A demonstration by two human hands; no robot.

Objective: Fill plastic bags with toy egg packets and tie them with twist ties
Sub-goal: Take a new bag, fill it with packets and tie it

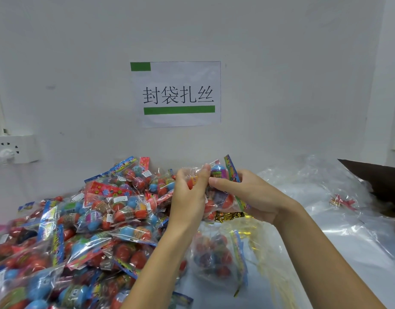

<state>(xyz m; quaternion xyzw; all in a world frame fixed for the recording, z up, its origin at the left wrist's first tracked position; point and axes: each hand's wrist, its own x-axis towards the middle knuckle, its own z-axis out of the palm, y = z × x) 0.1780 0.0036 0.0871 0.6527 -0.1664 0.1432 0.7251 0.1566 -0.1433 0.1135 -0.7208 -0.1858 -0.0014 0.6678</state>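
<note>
Both hands work above the counter [325, 253], at its middle. The left hand [190, 192] pinches crinkled clear film of a plastic bag [216, 197] between thumb and curled fingers. The right hand [252, 195] grips the same bag from the other side, thumb pointing left, fingers curled beneath. Inside the bag lie toy egg packets: glossy round eggs, red, blue and purple, with a printed card strip along one edge. A large loose heap of egg packets [80, 230] covers the left of the counter up to the wall. A filled bag [216, 257] lies flat just below the hands. Gold twist ties [227, 216] sit under the right hand. Slack clear bags [314, 181] spread to the right. A paper sign [176, 93] hangs on the wall, a socket [11, 149] at left.
</note>
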